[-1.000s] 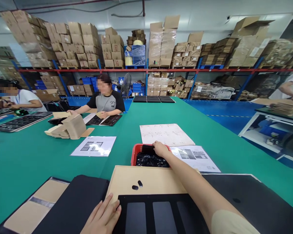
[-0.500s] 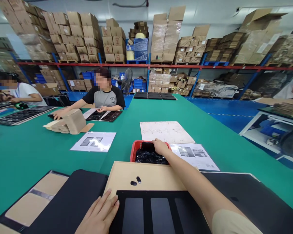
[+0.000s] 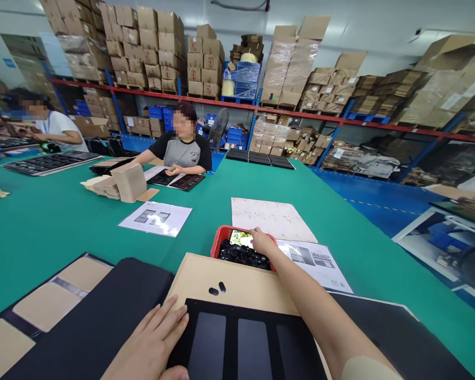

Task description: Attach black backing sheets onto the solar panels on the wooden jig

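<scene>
My left hand [image 3: 152,338] lies open with fingers stretched out, resting at the left edge of a black panel [image 3: 231,309] with several glossy rectangular windows. The panel lies on a tan board [image 3: 237,274]. On the bare strip of that board are two small dark oval pieces [image 3: 217,288]. My right arm reaches over the panel to a red basket [image 3: 217,245] filled with small black pieces [image 3: 243,257]. Inside the basket a phone [image 3: 239,239] leans with its screen lit. My right hand [image 3: 263,241] is closed at the phone's right edge, its fingertips partly hidden.
Black sheets [image 3: 114,311] and tan-windowed panels [image 3: 43,306] lie left, another black sheet [image 3: 388,327] right. Printed sheets [image 3: 156,219] and a stained white board [image 3: 269,216] lie beyond. A co-worker [image 3: 186,150] sits across the green table [image 3: 206,211], near folded cardboard [image 3: 129,182].
The phone's screen, dark before, is now lit. My right hand stays at its edge. The camera view has tilted and shifted; my left hand remains by the panel, its thumb now showing.
</scene>
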Demonstrator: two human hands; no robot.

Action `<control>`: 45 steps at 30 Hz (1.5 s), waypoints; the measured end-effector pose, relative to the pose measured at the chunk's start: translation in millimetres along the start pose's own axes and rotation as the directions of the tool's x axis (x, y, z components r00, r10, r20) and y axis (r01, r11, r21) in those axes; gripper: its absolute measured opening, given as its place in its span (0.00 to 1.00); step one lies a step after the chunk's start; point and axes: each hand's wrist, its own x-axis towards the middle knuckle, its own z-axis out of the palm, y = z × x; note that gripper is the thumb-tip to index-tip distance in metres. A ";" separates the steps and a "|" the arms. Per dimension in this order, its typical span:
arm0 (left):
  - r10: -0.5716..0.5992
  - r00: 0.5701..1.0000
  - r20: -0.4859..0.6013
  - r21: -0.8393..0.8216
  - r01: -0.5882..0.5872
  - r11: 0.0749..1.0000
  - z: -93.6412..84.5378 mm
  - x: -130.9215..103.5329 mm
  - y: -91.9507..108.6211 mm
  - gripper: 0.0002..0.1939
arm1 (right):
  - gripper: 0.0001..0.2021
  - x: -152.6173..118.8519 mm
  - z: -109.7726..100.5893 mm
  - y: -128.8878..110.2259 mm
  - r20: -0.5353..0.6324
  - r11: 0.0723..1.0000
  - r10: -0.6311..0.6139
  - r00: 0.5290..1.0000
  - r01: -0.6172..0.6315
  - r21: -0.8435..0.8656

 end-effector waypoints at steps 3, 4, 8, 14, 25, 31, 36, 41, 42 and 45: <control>-0.049 0.998 0.040 -0.014 0.049 0.999 -0.9 0.6 2.9 0.32 | 0.18 1.2 1.6 1.3 0.008 1.000 0.000 1.000 0.000 0.011; -0.060 0.997 0.057 -0.011 0.060 0.998 -1.3 0.9 3.7 0.33 | 0.18 1.7 2.0 1.6 0.012 1.000 -0.001 1.000 0.000 0.015; -0.082 0.991 0.105 -0.003 0.083 0.997 -2.6 2.2 5.6 0.34 | 0.18 3.1 2.4 2.1 0.026 0.999 -0.002 1.000 0.001 0.034; -0.093 0.991 0.100 0.005 0.093 0.996 6.3 -0.9 2.3 0.35 | 0.18 4.8 1.8 3.3 0.042 0.999 0.003 0.999 -0.005 0.047; -0.133 0.975 0.177 -0.067 0.147 0.987 0.7 1.1 5.5 0.37 | 0.17 6.9 4.2 5.2 0.036 0.997 -0.014 0.999 0.011 0.071; -0.171 0.944 0.282 -0.032 0.187 0.982 -20.7 9.1 16.2 0.36 | 0.17 -4.9 -5.5 7.1 0.006 0.994 -0.039 0.999 0.038 0.102; -0.148 0.959 0.243 -0.029 0.159 0.987 -20.4 4.7 16.5 0.35 | 0.19 -53.1 -24.7 7.7 -0.037 0.986 -0.120 0.992 0.123 0.113; -0.115 0.982 0.149 -0.050 0.124 0.991 -15.8 0.1 14.7 0.34 | 0.22 -134.7 -36.8 10.0 -0.041 0.978 -0.187 0.981 0.190 0.088; -0.118 0.983 0.143 -0.058 0.128 0.990 -16.8 -0.4 15.3 0.34 | 0.24 -153.1 -34.9 11.9 -0.036 0.977 -0.192 0.981 0.194 0.086; -0.143 0.977 0.159 -0.095 0.159 0.983 -23.5 -1.9 18.5 0.34 | 0.29 -208.0 -15.7 21.3 -0.045 0.975 -0.191 0.980 0.195 0.102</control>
